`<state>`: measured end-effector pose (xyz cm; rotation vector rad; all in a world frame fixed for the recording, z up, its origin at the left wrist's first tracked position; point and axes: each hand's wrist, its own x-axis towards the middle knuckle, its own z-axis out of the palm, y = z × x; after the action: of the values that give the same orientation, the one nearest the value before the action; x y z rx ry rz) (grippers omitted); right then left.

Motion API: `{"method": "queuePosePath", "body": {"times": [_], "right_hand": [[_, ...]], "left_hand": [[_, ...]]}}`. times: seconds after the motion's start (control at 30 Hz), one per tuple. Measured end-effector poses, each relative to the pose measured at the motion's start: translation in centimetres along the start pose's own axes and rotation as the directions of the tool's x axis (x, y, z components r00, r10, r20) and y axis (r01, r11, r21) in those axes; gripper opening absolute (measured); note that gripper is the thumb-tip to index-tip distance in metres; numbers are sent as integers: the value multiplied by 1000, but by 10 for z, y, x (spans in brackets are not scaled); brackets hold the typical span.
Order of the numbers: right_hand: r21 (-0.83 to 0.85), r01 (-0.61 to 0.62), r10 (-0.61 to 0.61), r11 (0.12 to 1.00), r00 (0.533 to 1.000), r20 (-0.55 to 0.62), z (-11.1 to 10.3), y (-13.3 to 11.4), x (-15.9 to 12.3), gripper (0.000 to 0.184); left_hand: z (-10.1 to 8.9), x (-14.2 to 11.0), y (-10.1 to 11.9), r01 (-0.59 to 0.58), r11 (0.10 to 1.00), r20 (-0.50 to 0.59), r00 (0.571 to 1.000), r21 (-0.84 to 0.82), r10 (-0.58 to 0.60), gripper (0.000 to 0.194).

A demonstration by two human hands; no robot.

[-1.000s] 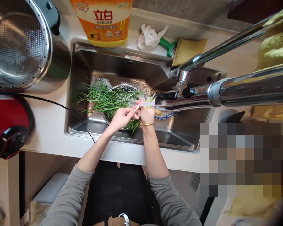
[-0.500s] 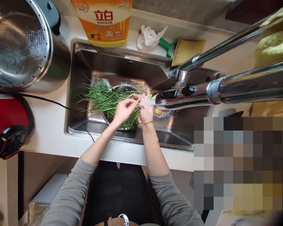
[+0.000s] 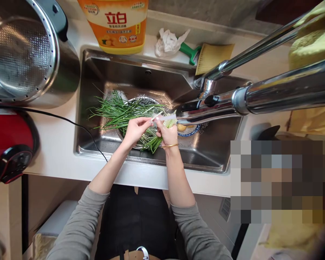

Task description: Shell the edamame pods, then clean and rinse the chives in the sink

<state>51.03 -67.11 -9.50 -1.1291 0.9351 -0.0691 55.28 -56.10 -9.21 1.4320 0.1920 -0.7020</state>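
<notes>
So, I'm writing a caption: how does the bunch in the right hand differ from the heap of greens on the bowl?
The heap is larger than the bunch. The heap lies on the metal bowl, overhanging its left side, while the right hand grips the bunch. The heap's tips point mostly left; the bunch's slant down the picture. Both have long, thin green leaves.

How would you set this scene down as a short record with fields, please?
Left hand: pinches a pale stalk between finger and thumb
Right hand: closed around a bunch of chive-like greens
Sink: holds a metal bowl, partly covered by loose greens
Faucet: running
Plate: blue-rimmed, partly hidden by the faucet
Behind sink: dish-soap bottle, crumpled tissue, yellow sponge cloth
Left of sink: steel pot, red appliance
</notes>
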Motion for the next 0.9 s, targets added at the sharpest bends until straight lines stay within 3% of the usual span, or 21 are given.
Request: {"method": "queuePosePath", "body": {"times": [0.1,0.23,0.47,0.67,0.8,0.9], "right_hand": [[7,-16,15,1000,998,60,-1,-3,-2,36],[75,-14,14,997,1000,2,1,0,1,39],[58,30,-31,998,999,22,9,7,7,32],[-70,57,-55,996,998,34,18,12,10,46],[-79,142,-135,987,987,92,26,10,10,43],[-44,194,-192,980,980,43,26,5,9,41]], "left_hand": [[-1,-2,-1,-61,990,33,998,129,57,29],[-1,-5,-1,-72,968,52,997,239,62,26],[2,-7,7,14,993,90,996,118,-24,30],[3,-4,4,130,991,27,991,-17,-129,37],[5,1,-1,81,995,-7,997,-61,-81,35],[3,4,-1,69,997,93,993,-16,-68,36]]}}
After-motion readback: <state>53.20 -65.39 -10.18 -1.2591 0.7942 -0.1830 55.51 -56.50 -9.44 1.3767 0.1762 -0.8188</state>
